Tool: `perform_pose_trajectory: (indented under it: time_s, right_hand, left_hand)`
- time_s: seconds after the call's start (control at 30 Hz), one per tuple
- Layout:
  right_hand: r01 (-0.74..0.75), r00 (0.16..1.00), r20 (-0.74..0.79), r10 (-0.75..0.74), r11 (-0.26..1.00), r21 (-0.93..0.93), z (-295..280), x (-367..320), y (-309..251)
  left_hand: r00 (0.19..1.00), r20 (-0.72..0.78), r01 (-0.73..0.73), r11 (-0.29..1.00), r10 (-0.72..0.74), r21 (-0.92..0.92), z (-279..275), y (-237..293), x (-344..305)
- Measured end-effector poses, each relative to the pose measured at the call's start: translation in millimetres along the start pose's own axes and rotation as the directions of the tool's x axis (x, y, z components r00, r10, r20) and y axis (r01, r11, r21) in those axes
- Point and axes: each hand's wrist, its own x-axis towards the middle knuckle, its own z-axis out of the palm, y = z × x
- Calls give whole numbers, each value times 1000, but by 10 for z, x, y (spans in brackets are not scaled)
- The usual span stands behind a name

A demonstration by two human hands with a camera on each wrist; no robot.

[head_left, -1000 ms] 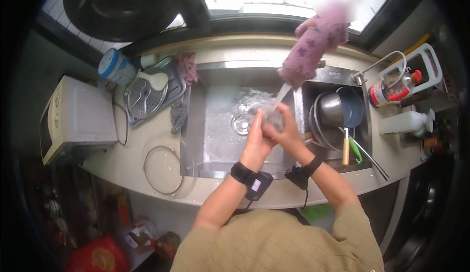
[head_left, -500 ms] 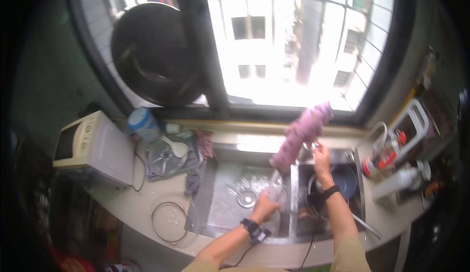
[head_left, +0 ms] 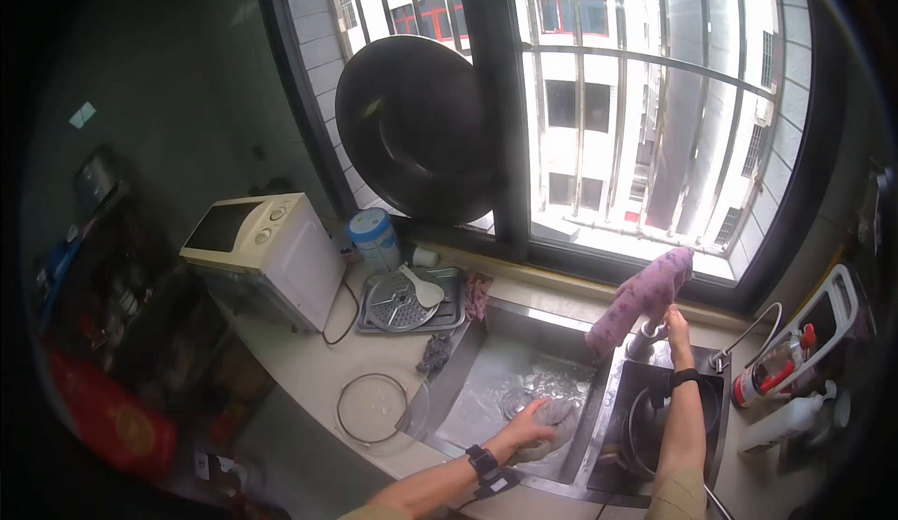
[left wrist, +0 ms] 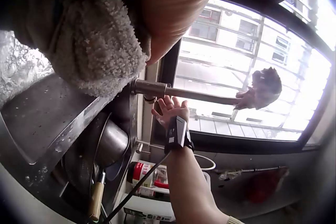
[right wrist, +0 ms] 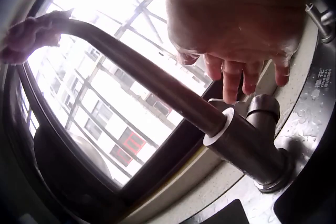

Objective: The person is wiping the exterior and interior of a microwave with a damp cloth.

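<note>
- Cloth [head_left: 559,425] is over the sink [head_left: 489,391], gripped by the left hand [head_left: 517,433] with curled fingers, so drips can fall inside.
- Right hand [right wrist: 236,22] is open beside the tap [right wrist: 245,148], well placed for its handle.

Left grip [left wrist: 170,11], right grip [right wrist: 239,19] cut off at wrist views' top edges.

Left arm [head_left: 426,489] extended, left hand [head_left: 520,434] curled, right arm [head_left: 686,426] reaching farther forward, right hand [head_left: 679,338] open (fingers spread)

Grey fluffy cloth [left wrist: 100,43] in the left hand [left wrist: 173,6], right hand [left wrist: 172,112] near the faucet [left wrist: 152,88]
</note>
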Motion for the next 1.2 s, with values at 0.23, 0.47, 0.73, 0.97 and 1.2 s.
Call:
perform_pose_trajectory:
  time_s: [0.23,0.47,0.73,0.97,1.2]
  right_hand:
    - [-385,862,422,282,905,180,910,-2006,-299]
    - [-117,870,493,-20,962,245,1434,-2403,-640]
    - [171,975,163,-149,976,-133,1626,-2749,-1015]
    - [644,731,418,-539,748,-161,1589,-2852,-1082]
    - [553,708,472,-526,828,92,1818,-3087,-1140]
  left_hand:
    - [953,91,-294,954,288,58,-117,114,-34]
    - [753,13,-583,656,658,479,-35,535,-529]
    - [666,144,-711,564,732,419,-114,398,-601]
    - [859,511,305,792,11,-529,-822,266,-405]
    - [879,272,-141,759,391,-636,-972,-200,159]
